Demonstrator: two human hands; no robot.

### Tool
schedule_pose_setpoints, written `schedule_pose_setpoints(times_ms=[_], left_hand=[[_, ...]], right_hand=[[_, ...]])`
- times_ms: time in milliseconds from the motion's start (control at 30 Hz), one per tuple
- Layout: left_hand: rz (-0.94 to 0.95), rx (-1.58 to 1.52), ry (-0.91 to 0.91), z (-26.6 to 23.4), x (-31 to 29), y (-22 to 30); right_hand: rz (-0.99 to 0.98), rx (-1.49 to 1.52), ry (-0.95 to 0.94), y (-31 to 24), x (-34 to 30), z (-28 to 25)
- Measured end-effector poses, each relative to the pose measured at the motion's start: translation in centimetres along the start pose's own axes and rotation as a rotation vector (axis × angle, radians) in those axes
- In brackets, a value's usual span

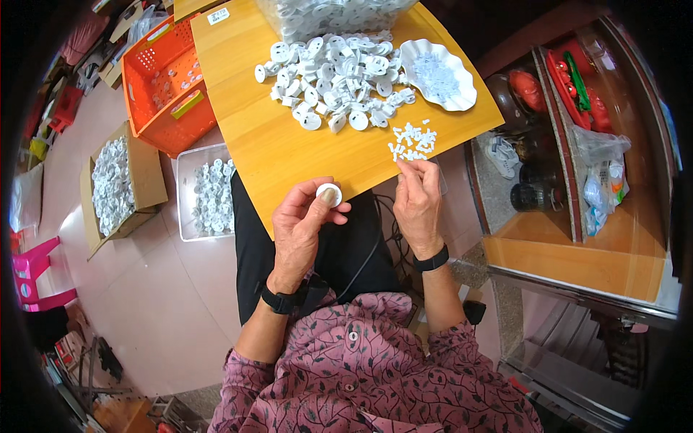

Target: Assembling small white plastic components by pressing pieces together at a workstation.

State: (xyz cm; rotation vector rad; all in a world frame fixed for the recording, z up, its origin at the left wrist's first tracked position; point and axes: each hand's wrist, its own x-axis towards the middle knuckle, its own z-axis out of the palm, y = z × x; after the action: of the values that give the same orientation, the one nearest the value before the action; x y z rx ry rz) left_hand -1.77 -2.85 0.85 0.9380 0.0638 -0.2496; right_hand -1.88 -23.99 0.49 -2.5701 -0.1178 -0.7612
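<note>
1. The wooden board point(289, 144) lies across the person's lap above a pinkish tiled floor point(144, 289); an orange basket point(162, 86) and a cardboard box point(119, 180) of white parts sit to the left.
2. A heap of white round parts point(336, 79) covers the board's far side, beside a white scalloped dish point(438, 74).
3. The left hand point(299, 231) has its fingers curled, thumb pinching a white round cap point(329, 193) at the board's near edge.
4. The right hand point(417, 202) has its fingertips pressed together at the small white pieces point(413, 142); whether it grips one, I cannot tell.

Home piecework setup: wooden board point(289, 144) heaped with white plastic parts point(336, 72); filled carton point(119, 184), orange crate point(162, 86) left; household shelf point(577, 180) right.
</note>
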Motion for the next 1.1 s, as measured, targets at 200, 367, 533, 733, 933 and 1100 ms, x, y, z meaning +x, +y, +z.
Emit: schedule_pose_setpoints(times_ms=[200,367,533,733,933,1100], left_hand=[[-0.009,0.011,0.010,0.0,-0.1,0.0],[-0.010,0.009,0.011,-0.1,-0.1,0.1],[-0.011,0.002,0.000,-0.1,-0.1,0.1],[-0.006,-0.002,-0.004,-0.2,0.0,0.0],[-0.019,0.003,-0.005,-0.1,0.1,-0.2],[-0.014,-0.004,0.009,-0.3,-0.1,-0.1]], right_hand=[[0.001,0.083,0.001,-0.1,-0.2,-0.1],[0.043,0.101,0.002,-0.6,0.0,-0.2],[-0.005,0.055,0.000,-0.5,-0.1,-0.1],[-0.041,0.009,-0.029,0.1,0.0,-0.1],[-0.061,-0.015,-0.030,0.5,-0.2,-0.3],[-0.086,-0.014,-0.085,-0.9,0.4,-0.2]])
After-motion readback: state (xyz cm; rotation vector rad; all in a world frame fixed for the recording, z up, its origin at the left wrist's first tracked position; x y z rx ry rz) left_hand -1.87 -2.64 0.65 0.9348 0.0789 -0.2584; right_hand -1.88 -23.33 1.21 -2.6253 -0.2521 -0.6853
